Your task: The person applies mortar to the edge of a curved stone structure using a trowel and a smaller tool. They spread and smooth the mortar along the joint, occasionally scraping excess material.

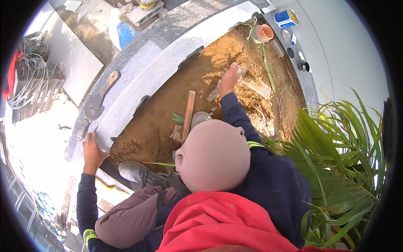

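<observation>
Pale flat piece (243, 72) sits up-right of the wooden handle (190, 109), just beyond curled right hand (228, 80), the nearer; can't tell grip or long axis. Left hand (93, 154): handle's left, fingers spread on curb (157, 77).

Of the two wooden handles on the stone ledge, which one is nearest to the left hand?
The lower handle, its end beside the left hand; the upper handle lies clearly farther away.

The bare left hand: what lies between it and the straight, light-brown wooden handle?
Between left hand and handle, the head view shows brown soil and stringy green strands.
</observation>
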The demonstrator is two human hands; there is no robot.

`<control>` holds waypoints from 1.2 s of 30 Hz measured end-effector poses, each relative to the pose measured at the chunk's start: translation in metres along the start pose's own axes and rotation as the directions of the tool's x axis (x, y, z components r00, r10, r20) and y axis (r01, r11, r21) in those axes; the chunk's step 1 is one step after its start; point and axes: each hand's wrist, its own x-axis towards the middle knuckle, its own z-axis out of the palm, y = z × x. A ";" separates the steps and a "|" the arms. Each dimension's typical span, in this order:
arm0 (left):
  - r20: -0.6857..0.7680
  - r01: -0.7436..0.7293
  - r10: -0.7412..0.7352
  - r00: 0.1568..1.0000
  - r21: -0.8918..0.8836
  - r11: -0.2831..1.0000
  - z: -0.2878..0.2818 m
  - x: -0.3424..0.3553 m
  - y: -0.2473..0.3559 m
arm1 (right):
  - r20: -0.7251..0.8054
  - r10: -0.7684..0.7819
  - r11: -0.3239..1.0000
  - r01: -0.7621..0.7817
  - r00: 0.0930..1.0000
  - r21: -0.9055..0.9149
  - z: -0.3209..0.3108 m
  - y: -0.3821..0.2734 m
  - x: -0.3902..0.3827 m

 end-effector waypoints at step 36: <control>0.500 0.029 0.205 0.841 -0.420 0.907 -0.085 -0.032 0.009 | 0.680 0.174 0.817 -0.489 0.712 0.304 0.083 -0.045 0.020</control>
